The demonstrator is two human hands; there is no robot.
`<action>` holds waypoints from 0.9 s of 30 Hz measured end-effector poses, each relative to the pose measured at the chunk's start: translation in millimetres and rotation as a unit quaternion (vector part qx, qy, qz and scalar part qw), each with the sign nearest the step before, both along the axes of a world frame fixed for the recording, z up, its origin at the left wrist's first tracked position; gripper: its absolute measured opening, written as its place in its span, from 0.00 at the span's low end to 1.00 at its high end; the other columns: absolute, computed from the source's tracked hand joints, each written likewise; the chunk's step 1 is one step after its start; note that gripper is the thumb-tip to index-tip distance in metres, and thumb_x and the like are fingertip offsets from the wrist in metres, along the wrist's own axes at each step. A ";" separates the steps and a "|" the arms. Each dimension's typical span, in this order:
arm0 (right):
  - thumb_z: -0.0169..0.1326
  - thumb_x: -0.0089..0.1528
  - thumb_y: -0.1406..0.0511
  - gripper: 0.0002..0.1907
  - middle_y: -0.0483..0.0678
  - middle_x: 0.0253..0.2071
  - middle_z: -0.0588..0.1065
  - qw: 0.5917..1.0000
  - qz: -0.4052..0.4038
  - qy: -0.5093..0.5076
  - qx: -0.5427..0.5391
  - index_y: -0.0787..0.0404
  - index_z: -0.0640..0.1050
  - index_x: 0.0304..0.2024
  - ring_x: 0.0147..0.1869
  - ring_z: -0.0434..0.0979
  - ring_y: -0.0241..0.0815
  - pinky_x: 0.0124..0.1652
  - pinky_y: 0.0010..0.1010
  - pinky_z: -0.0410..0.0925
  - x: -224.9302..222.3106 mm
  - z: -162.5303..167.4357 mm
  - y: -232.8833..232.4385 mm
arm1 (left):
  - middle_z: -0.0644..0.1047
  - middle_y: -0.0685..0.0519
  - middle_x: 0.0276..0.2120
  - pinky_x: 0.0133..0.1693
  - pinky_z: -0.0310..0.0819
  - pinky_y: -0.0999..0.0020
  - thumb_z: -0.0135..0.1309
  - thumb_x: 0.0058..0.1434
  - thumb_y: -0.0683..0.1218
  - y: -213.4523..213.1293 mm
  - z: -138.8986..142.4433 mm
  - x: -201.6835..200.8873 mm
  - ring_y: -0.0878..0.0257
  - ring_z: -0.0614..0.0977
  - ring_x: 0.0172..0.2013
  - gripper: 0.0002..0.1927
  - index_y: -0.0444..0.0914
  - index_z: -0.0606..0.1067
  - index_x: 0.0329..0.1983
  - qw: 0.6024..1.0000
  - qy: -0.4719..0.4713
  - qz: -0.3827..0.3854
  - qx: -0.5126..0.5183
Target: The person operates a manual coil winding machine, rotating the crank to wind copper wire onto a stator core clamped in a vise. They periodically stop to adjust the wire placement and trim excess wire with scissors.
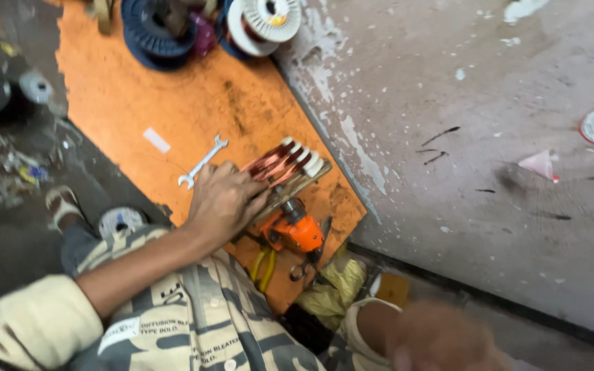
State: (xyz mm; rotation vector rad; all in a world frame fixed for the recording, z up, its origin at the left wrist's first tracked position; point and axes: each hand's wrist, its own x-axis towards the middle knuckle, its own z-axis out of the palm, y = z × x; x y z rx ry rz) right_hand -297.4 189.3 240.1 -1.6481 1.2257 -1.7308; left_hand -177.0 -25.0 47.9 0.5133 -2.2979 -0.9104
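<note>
Left hand [223,200] is down on the orange board [139,103], fingers curled over the near end of the copper coils [280,161], pressing them against the wooden former [290,187] they are wound on. Coils sit mid-board, white spacers along their far edge, with the orange winder [297,230] just below, touching the former's underside. Right hand [441,340] hangs low at the bottom of view, blurred; I cannot tell whether it is open or closed, and it seems to hold nothing near the coils. A spanner [202,161] lies just beside the left knuckles, untouched. Yellow-handled pliers [264,268] rest under the winder, and wire spools [262,24] stand at the board's far end. By my reading the coils are being steadied or bunched on the former. Next move, I'd say, needs the free hand brought in while the grip stays firm, so the turns don't spring loose.
</note>
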 end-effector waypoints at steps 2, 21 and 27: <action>0.59 0.62 0.73 0.04 0.54 0.31 0.76 0.942 -0.256 0.206 0.074 0.71 0.78 0.34 0.29 0.76 0.41 0.29 0.28 0.68 2.9 -10.3 -22.9 | 0.78 0.56 0.28 0.41 0.60 0.57 0.63 0.59 0.50 0.1 0.1 -2.4 0.57 0.73 0.37 0.07 0.42 0.84 0.34 1.000 0.007 0.003 -0.015; 0.59 0.57 0.72 0.16 0.45 0.41 0.77 0.708 0.006 0.682 0.184 0.61 0.83 0.48 0.41 0.74 0.44 0.41 0.35 0.67 -67.7 -70.7 -131.1 | 0.76 0.58 0.29 0.42 0.60 0.56 0.59 0.59 0.48 6.5 4.1 -7.6 0.59 0.74 0.39 0.07 0.45 0.79 0.25 0.999 0.010 0.021 -0.044; 0.58 0.54 0.73 0.22 0.47 0.43 0.77 0.742 0.046 0.633 0.214 0.60 0.83 0.52 0.44 0.75 0.45 0.44 0.36 0.68 -82.1 -75.5 -128.2 | 0.77 0.56 0.29 0.41 0.60 0.55 0.60 0.58 0.48 2.5 10.5 -5.7 0.58 0.74 0.39 0.07 0.42 0.79 0.27 0.999 0.023 -0.006 -0.039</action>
